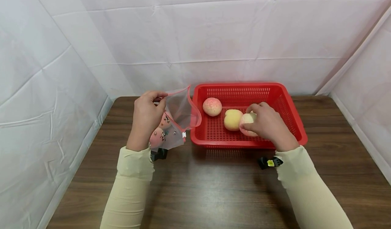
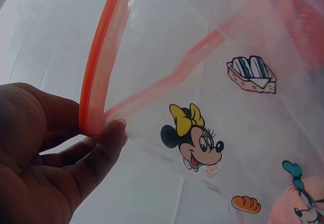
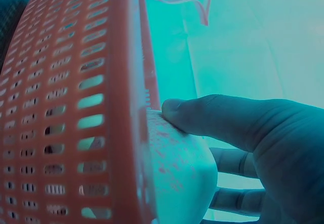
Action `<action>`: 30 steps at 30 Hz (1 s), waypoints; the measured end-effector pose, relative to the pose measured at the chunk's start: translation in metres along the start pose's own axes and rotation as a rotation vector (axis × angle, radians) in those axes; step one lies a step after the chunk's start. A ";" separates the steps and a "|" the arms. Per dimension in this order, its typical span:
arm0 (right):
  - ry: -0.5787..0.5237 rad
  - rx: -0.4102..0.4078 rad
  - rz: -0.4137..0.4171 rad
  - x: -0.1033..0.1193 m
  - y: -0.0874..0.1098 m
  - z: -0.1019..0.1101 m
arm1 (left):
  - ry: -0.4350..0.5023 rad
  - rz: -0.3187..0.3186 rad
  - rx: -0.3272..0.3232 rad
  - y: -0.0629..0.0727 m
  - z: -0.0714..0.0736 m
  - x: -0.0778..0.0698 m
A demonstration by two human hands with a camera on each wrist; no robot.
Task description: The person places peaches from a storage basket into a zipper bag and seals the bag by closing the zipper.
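My left hand (image 1: 149,111) pinches the corner of a clear zip bag (image 2: 152,47) by its pink-orange zip edge. The bag's mouth gapes toward the basket, and a white slider (image 1: 184,134) sits on the zip. Cartoon prints cover the bag, and pinkish peaches (image 1: 156,137) lie inside it, partly behind my left hand. Over the right part of the red basket (image 1: 207,142), my right hand (image 1: 267,122) grips a pink-and-cream peach (image 3: 179,168), thumb on one side and fingers on the other. A yellow peach (image 1: 233,120) lies beside it, and a pink peach (image 1: 212,106) sits farther left.
The perforated basket stands on a dark wooden table (image 1: 213,188), close to the white cloth backdrop (image 1: 213,35) behind it. Cloth also hangs at the left and right sides. The bag's open edge overlaps the basket's left rim in the head view.
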State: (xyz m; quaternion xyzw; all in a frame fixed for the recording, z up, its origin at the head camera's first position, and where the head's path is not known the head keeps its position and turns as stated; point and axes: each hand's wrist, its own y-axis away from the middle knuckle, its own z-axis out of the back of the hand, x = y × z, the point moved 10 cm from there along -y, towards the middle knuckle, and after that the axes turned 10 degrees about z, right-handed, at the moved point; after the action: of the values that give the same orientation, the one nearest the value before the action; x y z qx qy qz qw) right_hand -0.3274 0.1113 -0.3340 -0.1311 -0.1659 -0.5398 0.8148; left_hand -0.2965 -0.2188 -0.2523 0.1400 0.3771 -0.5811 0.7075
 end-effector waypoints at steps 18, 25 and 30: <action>-0.074 -0.098 0.012 0.024 -0.002 0.009 | -0.012 0.002 -0.005 0.000 -0.002 0.002; -0.079 -0.147 0.045 0.036 -0.005 0.013 | -0.005 0.003 0.003 0.000 -0.002 0.001; -0.101 -0.173 0.067 0.044 -0.007 0.013 | 0.002 0.007 0.008 0.000 -0.002 0.002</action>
State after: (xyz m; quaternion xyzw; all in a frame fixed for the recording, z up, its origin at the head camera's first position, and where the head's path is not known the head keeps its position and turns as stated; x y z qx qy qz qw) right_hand -0.3191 0.0769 -0.3035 -0.2333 -0.1553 -0.5174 0.8086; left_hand -0.2971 -0.2190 -0.2548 0.1450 0.3749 -0.5800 0.7085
